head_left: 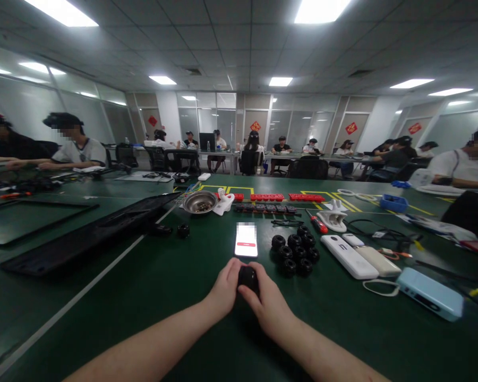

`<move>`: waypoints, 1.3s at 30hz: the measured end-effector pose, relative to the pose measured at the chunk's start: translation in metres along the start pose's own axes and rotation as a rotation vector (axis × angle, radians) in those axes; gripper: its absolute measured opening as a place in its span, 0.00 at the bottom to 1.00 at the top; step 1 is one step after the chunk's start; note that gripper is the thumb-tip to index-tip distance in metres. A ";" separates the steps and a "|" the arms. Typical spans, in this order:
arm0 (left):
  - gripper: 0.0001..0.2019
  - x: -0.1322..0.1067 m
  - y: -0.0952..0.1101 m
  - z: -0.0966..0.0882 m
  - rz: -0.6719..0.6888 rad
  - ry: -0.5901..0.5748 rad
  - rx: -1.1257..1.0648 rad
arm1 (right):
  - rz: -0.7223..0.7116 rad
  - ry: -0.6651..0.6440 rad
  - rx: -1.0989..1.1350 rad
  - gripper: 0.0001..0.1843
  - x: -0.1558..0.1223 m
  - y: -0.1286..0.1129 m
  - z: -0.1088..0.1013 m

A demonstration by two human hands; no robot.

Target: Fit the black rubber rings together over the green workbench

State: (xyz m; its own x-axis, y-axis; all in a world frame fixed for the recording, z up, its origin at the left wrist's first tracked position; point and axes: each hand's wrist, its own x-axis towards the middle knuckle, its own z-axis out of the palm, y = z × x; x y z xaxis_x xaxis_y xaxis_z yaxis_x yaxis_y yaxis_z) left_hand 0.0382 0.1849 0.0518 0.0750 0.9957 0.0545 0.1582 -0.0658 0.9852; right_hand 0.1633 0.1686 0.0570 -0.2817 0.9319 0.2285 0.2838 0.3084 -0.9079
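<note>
Both hands meet around a small black round part (247,279), which looks like one of the wheel-shaped parts on the table. My left hand (225,286) presses against its left side, fingers closed. From the right, my right hand (267,297) wraps it, with the thumb across the near side. Just beyond the hands lies a phone (246,241) with a lit screen. A cluster of similar black wheel-shaped parts (297,252) sits to the right of the phone. Another black part (183,229) lies to the left.
A metal bowl (199,203) holds small pieces. Behind the phone run red strips (266,197) and a black strip (266,209). On the right are a screwdriver (317,223), white power bank (348,257) and blue box (430,293). A long black panel (91,233) lies left. Other people sit around.
</note>
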 end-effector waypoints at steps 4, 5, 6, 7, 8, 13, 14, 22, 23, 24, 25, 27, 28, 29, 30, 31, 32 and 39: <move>0.19 0.000 -0.003 0.001 -0.112 -0.026 -0.041 | 0.042 -0.030 -0.032 0.22 0.003 0.006 -0.004; 0.18 -0.002 -0.004 0.000 -0.065 -0.045 -0.030 | 0.135 -0.065 0.041 0.21 0.005 0.008 -0.004; 0.17 -0.004 -0.004 -0.002 0.005 -0.069 -0.003 | 0.217 -0.105 0.112 0.21 0.006 0.010 -0.003; 0.16 -0.006 -0.004 -0.003 0.082 -0.097 0.037 | 0.272 -0.140 0.165 0.21 0.008 0.011 -0.003; 0.15 -0.008 -0.003 -0.003 0.143 -0.119 0.084 | 0.293 -0.164 0.195 0.22 0.008 0.012 -0.003; 0.13 -0.012 0.006 0.000 -0.010 -0.061 -0.059 | 0.164 -0.140 0.189 0.16 0.001 0.002 -0.007; 0.13 -0.011 0.008 0.002 -0.123 -0.037 -0.127 | 0.095 -0.120 0.127 0.17 -0.002 -0.001 -0.008; 0.14 -0.013 0.006 -0.004 0.034 -0.157 0.072 | 0.170 -0.127 -0.007 0.16 0.005 0.012 -0.017; 0.14 -0.014 0.006 -0.005 0.094 -0.161 0.134 | 0.178 -0.139 0.010 0.16 0.005 0.014 -0.016; 0.15 -0.015 0.006 -0.006 0.118 -0.165 0.168 | 0.173 -0.142 0.018 0.14 0.005 0.014 -0.015; 0.15 -0.015 0.006 -0.005 0.107 -0.155 0.158 | 0.152 -0.137 0.016 0.13 0.004 0.013 -0.013; 0.16 -0.014 0.005 -0.002 -0.047 -0.126 0.036 | 0.020 -0.127 -0.055 0.12 -0.001 0.008 -0.011; 0.17 -0.013 0.004 0.000 -0.189 -0.102 -0.054 | -0.077 -0.121 -0.123 0.15 -0.004 0.005 -0.011; 0.18 -0.012 0.003 0.002 -0.357 -0.089 -0.122 | -0.173 -0.113 -0.205 0.19 -0.007 0.002 -0.010; 0.19 -0.010 0.002 0.004 -0.467 -0.085 -0.174 | -0.250 -0.098 -0.287 0.23 -0.009 0.000 -0.011; 0.20 -0.009 0.001 0.006 -0.508 -0.084 -0.204 | -0.286 -0.078 -0.354 0.26 -0.010 -0.002 -0.011; 0.20 -0.008 0.000 0.007 -0.499 -0.090 -0.218 | -0.271 -0.053 -0.392 0.29 -0.010 -0.003 -0.013; 0.21 -0.010 -0.001 0.006 -0.170 -0.128 -0.144 | 0.021 -0.136 -0.369 0.15 -0.001 -0.003 -0.023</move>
State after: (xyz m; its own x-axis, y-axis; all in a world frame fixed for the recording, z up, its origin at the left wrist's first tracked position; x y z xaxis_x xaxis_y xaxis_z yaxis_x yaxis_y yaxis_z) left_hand 0.0429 0.1747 0.0494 0.1851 0.9747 -0.1255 0.0376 0.1206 0.9920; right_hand 0.1841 0.1717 0.0678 -0.3843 0.9124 0.1405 0.5944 0.3610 -0.7186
